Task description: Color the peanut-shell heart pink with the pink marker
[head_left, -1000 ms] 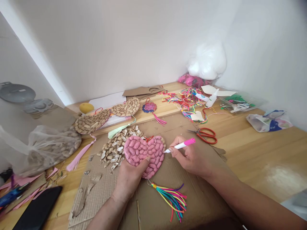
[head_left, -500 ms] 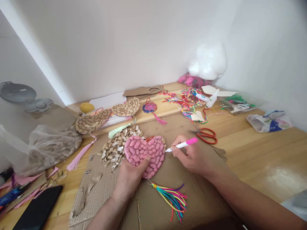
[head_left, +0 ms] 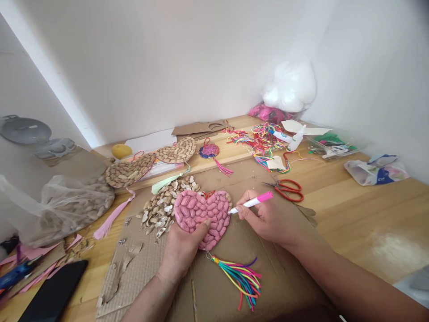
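A heart covered in pink-coloured peanut shells [head_left: 203,210] is gripped at its lower left by my left hand [head_left: 184,248], thumb on top and the other fingers hidden underneath. Along its upper right edge a few shells are still tan. My right hand [head_left: 263,219] pinches a white marker with a pink end [head_left: 253,202]; its tip meets the heart's right edge. From the heart's bottom point hangs a multicoloured tassel [head_left: 239,281], and a red loop [head_left: 209,194] shows at its top notch. Loose peanut shells [head_left: 156,214] lie heaped behind the heart.
Cardboard [head_left: 134,277] covers the table under my hands. Red-handled scissors [head_left: 290,190] lie right of them. Behind are two tan peanut-shell hearts [head_left: 130,170], a small round ornament [head_left: 209,150], tangled cords [head_left: 264,136] and a glue bottle [head_left: 296,138]. A phone [head_left: 55,290] rests front left.
The marker has shifted slightly left, its tip now against the heart's right edge. My left hand and the heart have stayed in place.
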The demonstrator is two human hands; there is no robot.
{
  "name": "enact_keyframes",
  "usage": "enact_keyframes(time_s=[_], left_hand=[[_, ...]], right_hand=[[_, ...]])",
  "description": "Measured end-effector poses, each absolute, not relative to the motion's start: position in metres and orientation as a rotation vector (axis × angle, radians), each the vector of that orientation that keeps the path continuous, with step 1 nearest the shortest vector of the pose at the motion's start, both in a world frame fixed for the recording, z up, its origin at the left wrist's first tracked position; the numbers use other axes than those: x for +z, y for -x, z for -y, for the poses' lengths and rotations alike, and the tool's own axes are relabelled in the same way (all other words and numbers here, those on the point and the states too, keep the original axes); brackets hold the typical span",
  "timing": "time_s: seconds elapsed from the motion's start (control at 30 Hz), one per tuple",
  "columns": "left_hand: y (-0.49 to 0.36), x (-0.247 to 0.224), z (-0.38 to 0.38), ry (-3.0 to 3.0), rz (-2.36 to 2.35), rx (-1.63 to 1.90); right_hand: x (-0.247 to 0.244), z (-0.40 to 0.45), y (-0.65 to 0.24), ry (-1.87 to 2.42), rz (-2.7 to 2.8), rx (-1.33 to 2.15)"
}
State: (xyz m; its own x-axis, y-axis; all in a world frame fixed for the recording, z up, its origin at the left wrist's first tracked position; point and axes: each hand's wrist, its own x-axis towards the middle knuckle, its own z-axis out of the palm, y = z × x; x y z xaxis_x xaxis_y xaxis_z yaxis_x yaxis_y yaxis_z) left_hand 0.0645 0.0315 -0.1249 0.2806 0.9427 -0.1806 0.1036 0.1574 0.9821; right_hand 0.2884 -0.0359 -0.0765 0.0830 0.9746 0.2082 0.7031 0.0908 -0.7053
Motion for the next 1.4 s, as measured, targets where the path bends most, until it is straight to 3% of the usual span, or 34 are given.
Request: enact_keyframes(time_s=[0.23, 0.7, 1.13, 1.4], left_hand=[[-0.064, -0.125, -0.032, -1.276, -1.129, 0.841], [-0.063, -0.125, -0.032, -1.276, -1.148, 0.816], [-0.064, -0.124, -0.032, -1.273, -1.144, 0.828], [-0.064, -0.123, -0.032, -1.275, -1.162, 0.817]], right_hand=[[-0.092, 0.035, -0.288, 1.526, 1.678, 0.512], [-0.059, 0.034, -0.287, 1.726, 1.657, 0.522], [-0.092, 0.023, -0.299, 1.408, 1.282, 1.09], [-0.08, 0.025, -0.295, 1.549, 1.302, 0.993]])
